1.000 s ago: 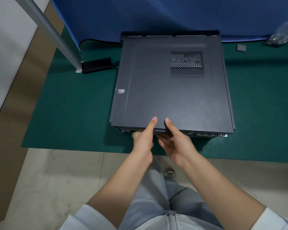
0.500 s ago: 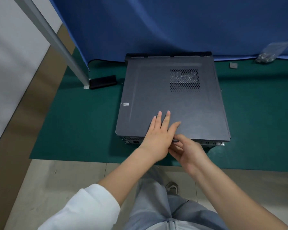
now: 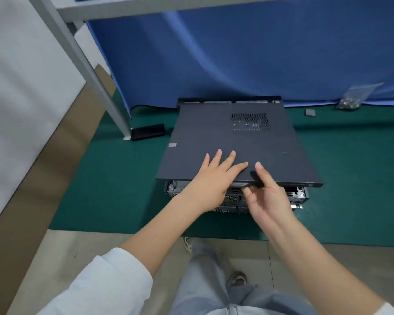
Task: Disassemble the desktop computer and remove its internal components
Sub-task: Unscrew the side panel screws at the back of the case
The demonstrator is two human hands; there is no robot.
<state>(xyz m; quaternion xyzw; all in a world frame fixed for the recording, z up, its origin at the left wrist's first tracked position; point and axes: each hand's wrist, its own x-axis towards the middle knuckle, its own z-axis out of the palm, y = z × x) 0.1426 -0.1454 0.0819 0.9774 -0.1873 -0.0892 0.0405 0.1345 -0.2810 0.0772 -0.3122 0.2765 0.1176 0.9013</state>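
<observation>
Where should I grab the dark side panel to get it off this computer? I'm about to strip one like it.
Take the side panel by its near edge, coming from the front. That edge has lifted clear of the case, leaving a gap for fingers underneath, thumb on top. The right hand pinches it this way at a lip; the left hand lies flat on top. The far edge looks seated.

This looks like a makeshift repair or teardown workshop rather than a home. A dark green work mat (image 3: 105,178) is spread over the pale tiled floor (image 3: 62,258), a blue fabric screen (image 3: 237,53) hangs from a grey metal frame (image 3: 82,64) as a backdrop, and a clear plastic bag of small metal screws (image 3: 350,101) lies on the mat by the screen.
</observation>
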